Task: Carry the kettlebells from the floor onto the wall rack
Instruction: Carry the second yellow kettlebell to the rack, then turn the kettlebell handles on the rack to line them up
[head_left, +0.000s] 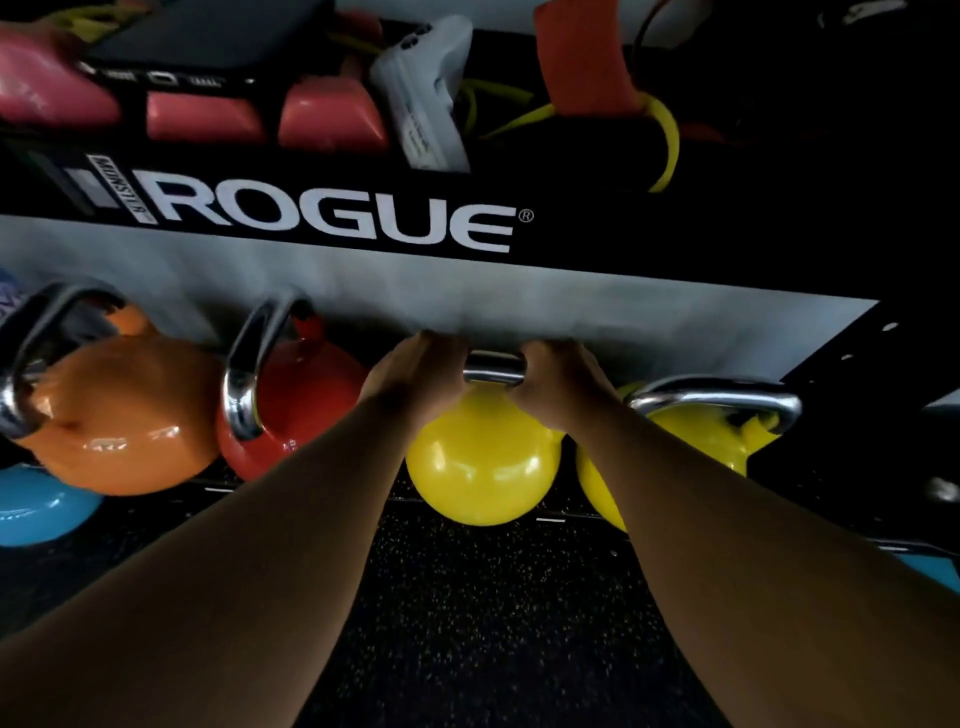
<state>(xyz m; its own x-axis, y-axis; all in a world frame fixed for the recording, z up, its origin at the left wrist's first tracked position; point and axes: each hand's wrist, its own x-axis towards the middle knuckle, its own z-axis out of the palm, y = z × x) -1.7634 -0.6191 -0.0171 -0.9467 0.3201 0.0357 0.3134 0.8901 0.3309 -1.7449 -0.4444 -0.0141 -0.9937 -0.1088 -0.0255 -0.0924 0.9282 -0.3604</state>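
Hands on one handle: left hand (415, 371) and right hand (558, 384) both curled shut around the steel handle (493, 368) of a yellow kettlebell (480, 467), a short bare stretch of bar showing between them. Fingers wrapped over the far side, tips hidden. Bell hangs straight below the knuckles, at the front edge of the rack's lower shelf (779, 535); whether its base is resting there, I cannot tell. Just right of the right hand, a second yellow bell (701, 436) sits on the shelf, handle up. Left of the left hand, a red bell (306, 400), then an orange bell (119, 421), and a blue bell (36, 504) lower at the edge. Above the fingers, the black upper shelf lettered ROGUE (337, 213), holding pink weights (208, 122), a phone (208, 41) and yellow bands (665, 145). Speckled floor (493, 623) beneath the forearms.
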